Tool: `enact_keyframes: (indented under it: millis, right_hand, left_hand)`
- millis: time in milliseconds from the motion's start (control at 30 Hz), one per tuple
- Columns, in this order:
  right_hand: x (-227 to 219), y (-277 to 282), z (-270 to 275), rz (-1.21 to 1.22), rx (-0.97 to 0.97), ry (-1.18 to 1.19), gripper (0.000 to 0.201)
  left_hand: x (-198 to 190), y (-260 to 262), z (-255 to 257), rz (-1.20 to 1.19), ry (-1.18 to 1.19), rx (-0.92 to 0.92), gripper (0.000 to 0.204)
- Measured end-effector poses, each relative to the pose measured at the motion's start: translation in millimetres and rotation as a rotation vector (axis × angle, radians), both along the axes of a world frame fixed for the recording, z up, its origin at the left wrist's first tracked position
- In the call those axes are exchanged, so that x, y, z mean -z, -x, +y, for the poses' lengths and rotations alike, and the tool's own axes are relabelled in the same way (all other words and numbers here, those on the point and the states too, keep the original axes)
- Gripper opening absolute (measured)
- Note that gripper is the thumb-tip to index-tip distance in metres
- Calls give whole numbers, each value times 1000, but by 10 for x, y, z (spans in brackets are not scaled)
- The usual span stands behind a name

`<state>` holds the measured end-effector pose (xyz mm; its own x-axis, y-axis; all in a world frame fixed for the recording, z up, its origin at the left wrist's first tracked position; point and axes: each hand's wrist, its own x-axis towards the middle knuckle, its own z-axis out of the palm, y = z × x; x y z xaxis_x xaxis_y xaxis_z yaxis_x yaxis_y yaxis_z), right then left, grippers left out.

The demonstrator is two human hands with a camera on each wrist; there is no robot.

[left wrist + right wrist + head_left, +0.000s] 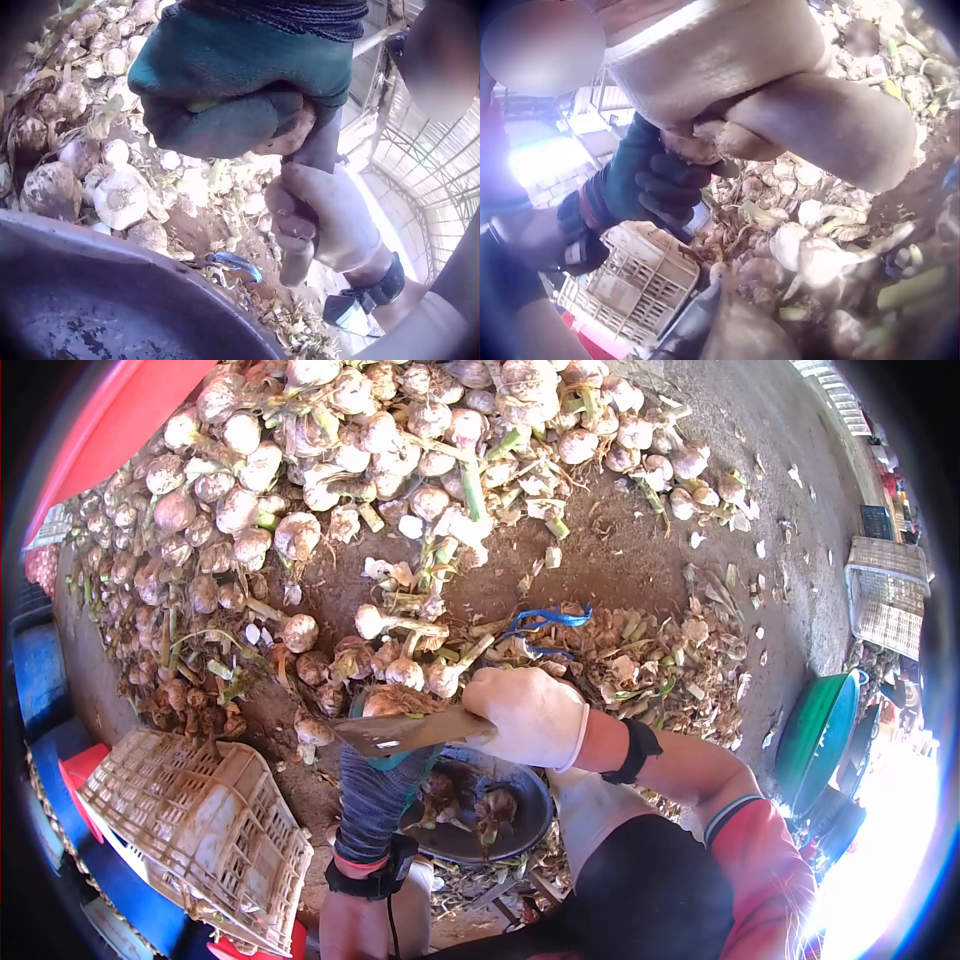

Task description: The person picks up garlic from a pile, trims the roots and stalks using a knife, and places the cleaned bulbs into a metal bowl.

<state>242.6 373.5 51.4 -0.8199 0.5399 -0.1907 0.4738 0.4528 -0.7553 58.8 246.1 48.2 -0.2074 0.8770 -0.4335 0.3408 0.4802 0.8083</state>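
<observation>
My left hand (382, 785), in a dark knitted glove with a teal palm, grips a garlic bulb (400, 701). Part of that bulb (297, 129) shows between the curled fingers in the left wrist view. In a white glove, my right hand (528, 716) holds a knife, its broad worn blade (395, 734) lying across the left hand just below the bulb. The knife's handle is hidden inside the right fist. Under the hands, a dark metal basin (535, 830) contains a few garlic bulbs (495, 812).
A big heap of garlic bulbs (240, 515) with stalks covers the ground ahead and leftward. Dry trimmings (660, 650) and a blue strip (550, 618) lie right of centre. A plastic crate (200, 830) stands at left; a green tub (815, 740) and another crate (888, 595) stand at right.
</observation>
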Motion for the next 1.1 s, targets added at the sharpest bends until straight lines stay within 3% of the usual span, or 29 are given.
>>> enact_keyframes:
  millis: [33,167,233,267,367,433,467,500,533,567,667,733,800,833,867,967,1033,1067,1100]
  right_hand:
    - [-12,1,-10,-1,-2,0,17]
    - [12,-3,-71,-6,-15,34,18]
    - [84,22,-83,17,-15,13,18]
    - [109,39,-84,4,-15,0,18]
    - [187,66,-65,41,-11,-37,18]
    - [197,76,-32,83,-2,-57,18]
    - [196,108,8,-61,-24,-27,18]
    - [208,143,61,-202,-50,7,19]
    - [617,56,169,-317,66,83,19]
    - [635,-45,207,-383,175,112,19]
    - [400,-134,307,-157,231,72,21]
    - [373,-44,404,-131,350,70,29]
    - [396,-6,361,-45,351,40,28]
    - [388,13,351,48,351,-14,28]
    - [339,20,335,64,382,38,29]
    - [413,-4,288,-27,407,105,32]
    - [458,-5,227,5,436,108,30]
    - [474,-10,190,35,469,117,27]
    - [488,-18,166,38,476,109,27]
  left_hand:
    - [-75,-34,50,-290,68,-247,40]
    - [-186,-69,117,-134,11,-161,42]
    - [-82,-3,42,191,-132,157,40]
    - [-58,7,7,190,-130,158,40]
    - [21,50,-90,-149,-17,-35,34]
    - [16,73,-115,-136,35,27,31]
    - [-30,61,-105,-133,52,48,30]
    - [-254,-4,-48,-358,38,104,30]
    - [-405,-38,-20,-471,33,138,30]
    - [-555,-72,8,-586,36,172,32]
    - [-729,-117,-31,-548,-25,522,36]
    - [-683,-13,82,-262,4,779,37]
    - [-725,178,213,137,141,643,37]
    - [-522,319,185,366,-62,526,34]
    - [-533,345,271,863,-222,496,35]
    - [-41,636,526,933,-260,324,34]
    - [296,730,643,872,44,305,31]
    - [514,802,623,872,36,309,31]
    - [746,889,611,714,50,226,30]
